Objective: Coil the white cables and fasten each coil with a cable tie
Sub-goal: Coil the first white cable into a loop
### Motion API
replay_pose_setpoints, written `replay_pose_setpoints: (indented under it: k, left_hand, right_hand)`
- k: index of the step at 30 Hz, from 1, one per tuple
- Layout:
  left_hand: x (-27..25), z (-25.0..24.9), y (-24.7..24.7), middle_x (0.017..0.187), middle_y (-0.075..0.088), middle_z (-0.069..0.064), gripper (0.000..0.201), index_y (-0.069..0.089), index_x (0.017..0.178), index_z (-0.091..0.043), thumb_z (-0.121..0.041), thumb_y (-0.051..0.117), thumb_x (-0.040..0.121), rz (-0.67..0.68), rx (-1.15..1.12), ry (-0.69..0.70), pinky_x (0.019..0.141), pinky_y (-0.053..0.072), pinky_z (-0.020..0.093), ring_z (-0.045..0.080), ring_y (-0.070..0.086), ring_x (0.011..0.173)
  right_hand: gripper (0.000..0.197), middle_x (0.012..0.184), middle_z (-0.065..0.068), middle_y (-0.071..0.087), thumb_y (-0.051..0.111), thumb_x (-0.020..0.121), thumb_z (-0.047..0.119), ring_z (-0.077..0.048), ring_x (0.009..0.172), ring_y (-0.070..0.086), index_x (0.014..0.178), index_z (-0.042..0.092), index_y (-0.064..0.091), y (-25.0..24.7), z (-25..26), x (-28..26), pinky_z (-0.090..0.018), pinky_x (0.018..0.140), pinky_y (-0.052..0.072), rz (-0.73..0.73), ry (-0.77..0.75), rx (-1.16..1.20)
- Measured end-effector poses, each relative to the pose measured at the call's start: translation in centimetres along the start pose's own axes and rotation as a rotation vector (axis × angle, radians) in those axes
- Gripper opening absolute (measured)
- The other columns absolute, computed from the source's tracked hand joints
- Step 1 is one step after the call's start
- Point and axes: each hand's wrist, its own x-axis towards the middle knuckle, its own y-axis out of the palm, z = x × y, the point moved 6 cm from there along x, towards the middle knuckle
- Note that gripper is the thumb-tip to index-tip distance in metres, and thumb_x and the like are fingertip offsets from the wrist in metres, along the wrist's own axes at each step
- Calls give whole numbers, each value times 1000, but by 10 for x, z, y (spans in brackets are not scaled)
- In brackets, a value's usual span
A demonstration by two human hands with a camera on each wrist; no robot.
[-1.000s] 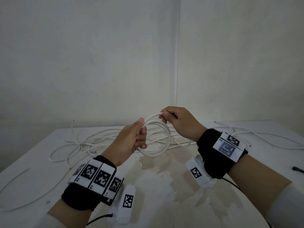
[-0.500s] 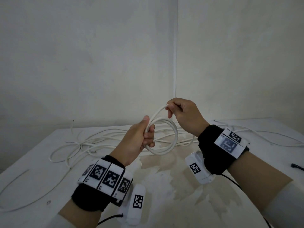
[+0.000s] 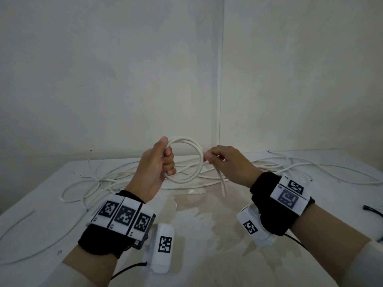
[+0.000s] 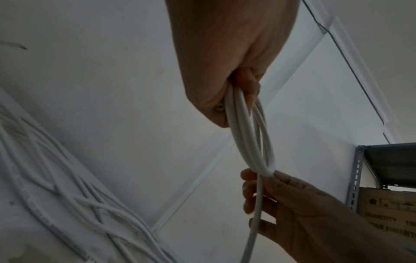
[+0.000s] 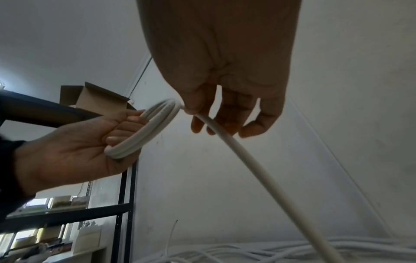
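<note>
A small coil of white cable point(image 3: 193, 154) point(image 4: 252, 138) point(image 5: 148, 131) stands upright above the table. My left hand point(image 3: 159, 162) point(image 5: 94, 142) grips its left side in a fist. My right hand point(image 3: 217, 160) point(image 4: 270, 192) pinches the cable at the coil's right edge between thumb and forefinger. The free strand point(image 3: 221, 181) point(image 5: 265, 178) hangs down from that pinch toward the table. A loose tangle of white cables point(image 3: 116, 179) point(image 4: 67, 195) lies on the table behind both hands. No cable tie shows clearly.
The white table point(image 3: 207, 235) sits in a corner of two plain walls. A thin black item point(image 3: 371, 210) lies at the table's right edge. Metal shelving point(image 5: 121, 195) with a cardboard box point(image 5: 101, 99) shows in the wrist views.
Both hands rose with the coil. My right hand moved from the top of the coil down to its right edge, laying another turn, and the free end now hangs below it.
</note>
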Motion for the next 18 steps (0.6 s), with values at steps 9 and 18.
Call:
replay_pose_setpoints:
  k: [9,18]
  left_hand:
    - [3,2,2,42,27,-10,38,38,64,-16,-32,35,99,-39,-96,43,40,31,17,5,22,35]
    - [5,19,8,42,35,-9,40,42,68,-15,-35,27,100,-57,-55,16,57,34,24,5,36,40]
  right_hand:
    - [28,66,4,41,31,100,26,-3,57,45,102,14,56,15,8,-3,-12,61,40,-17,66,358]
    - [23,69,1,56,37,99,18,-1,38,34,84,16,53,12,8,5,-12,43,30,-133,111,605]
